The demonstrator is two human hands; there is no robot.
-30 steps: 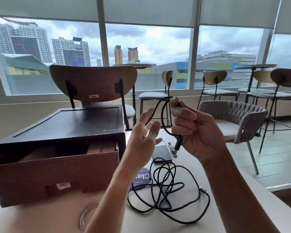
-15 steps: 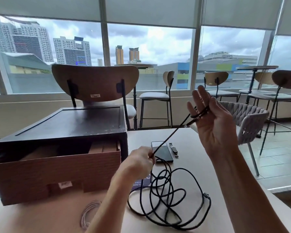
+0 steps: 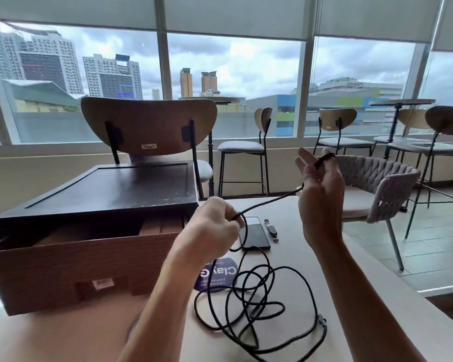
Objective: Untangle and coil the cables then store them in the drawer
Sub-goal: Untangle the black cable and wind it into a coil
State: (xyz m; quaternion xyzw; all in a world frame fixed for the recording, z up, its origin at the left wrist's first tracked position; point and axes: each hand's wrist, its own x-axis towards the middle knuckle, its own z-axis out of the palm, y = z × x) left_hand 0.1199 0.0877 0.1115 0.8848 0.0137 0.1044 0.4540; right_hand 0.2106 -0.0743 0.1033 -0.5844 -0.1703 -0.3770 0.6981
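The left hand point(image 3: 212, 228) is closed around a black cable point(image 3: 270, 201), while the raised right hand point(image 3: 321, 194), fingers partly spread, has the cable looped over its fingers. At six o'clock, the rest lies tangled on the table point(image 3: 377, 309). At nine o'clock, the wooden drawer point(image 3: 63, 267) stands pulled out.

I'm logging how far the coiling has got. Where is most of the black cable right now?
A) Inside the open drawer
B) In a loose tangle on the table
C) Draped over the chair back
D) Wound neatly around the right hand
B: most of the black cable lies in loose overlapping loops on the table, with only one stretch pulled between the left hand and right hand.
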